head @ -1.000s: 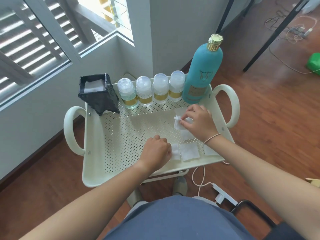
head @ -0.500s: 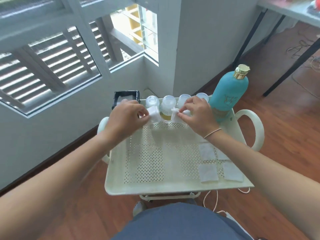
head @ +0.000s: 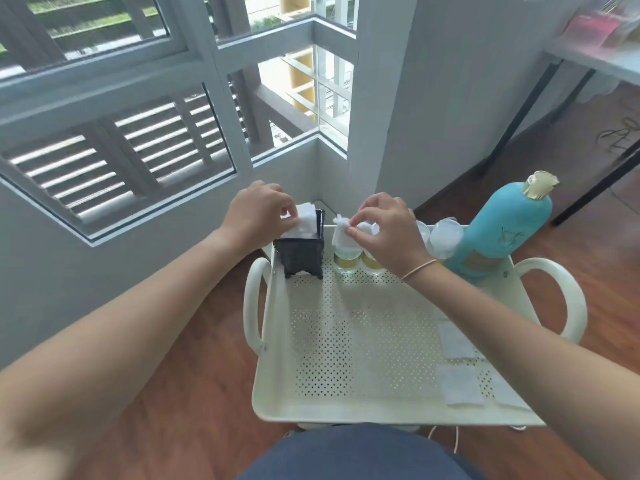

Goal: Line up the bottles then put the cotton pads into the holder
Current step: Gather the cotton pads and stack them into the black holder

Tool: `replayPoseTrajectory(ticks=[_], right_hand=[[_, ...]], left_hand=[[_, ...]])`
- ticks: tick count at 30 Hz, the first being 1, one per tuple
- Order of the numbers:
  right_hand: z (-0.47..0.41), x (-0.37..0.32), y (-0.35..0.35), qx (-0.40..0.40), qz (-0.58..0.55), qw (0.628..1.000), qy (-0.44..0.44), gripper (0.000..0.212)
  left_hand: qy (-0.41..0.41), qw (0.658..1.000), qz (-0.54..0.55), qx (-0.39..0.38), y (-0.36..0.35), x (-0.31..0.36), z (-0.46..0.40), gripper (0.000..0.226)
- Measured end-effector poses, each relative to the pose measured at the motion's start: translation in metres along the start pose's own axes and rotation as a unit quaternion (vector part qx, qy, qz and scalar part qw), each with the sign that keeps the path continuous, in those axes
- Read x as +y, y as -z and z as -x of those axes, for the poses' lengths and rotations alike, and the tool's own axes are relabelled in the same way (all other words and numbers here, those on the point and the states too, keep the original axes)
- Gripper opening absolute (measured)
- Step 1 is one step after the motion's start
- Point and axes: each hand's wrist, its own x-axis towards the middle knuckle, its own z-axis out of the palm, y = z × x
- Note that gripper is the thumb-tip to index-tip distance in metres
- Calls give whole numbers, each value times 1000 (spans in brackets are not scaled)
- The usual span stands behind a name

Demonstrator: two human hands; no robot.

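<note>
A: Where is the left hand (head: pixel 258 214)?

B: Over the black holder (head: pixel 300 255), at the far left corner of the cart tray (head: pixel 346 415). Its thumb and fingers pinch a white pad (head: pixel 306 213), which sits at the holder's open top, on more white inside it.

A: And the right hand (head: pixel 384 227)?

B: Raised just right of the holder, in front of the small bottles (head: pixel 446 234). It pinches a second pad (head: pixel 341 229) between thumb and fingertips; that pad hangs crumpled, clear of the holder. A thin band circles the wrist.

A: How do the bottles stand?

B: Upright in a row along the far edge of the tray. Two yellow-banded bases show under the right hand, and two clear caps show beyond its wrist. The hand hides the rest of them. The tall teal bottle (head: pixel 504 233) with a gold cap closes the row at the right, touching or nearly touching the last small one.

A: Any pads loose?

B: Yes, flat on the perforated tray floor at the near right corner. One (head: pixel 454 339) lies beside the right forearm, another (head: pixel 460 389) nearer the front rim, and one (head: pixel 507 393) partly under the arm. The arm may cover others; I cannot tell.

A: What lies around the cart?

B: A wood floor (head: pixel 180 393), with a louvred window (head: pixel 114 161) to the left.
</note>
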Motion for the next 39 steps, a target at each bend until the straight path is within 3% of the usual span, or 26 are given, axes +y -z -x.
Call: replayPoseTrajectory(ticks=[9,19,28,39], right_hand=[[-7,-7,-11,9,0,999,-35,13],[-35,-35,-40,-14,5,999,-32,15],[-55,-46,-79,-111,117,986,-45,20],[-58,-42,-79,-186,96,974,-82,23]], left_hand=[[-22,994,-39,-103,-17,-15,-14,12],[-3,995,51,-87,-8,-36,-9,20],[-4,970,141,-198,-23,-62,5,76],[-1,972,160,-173,-30,-66,6,79]])
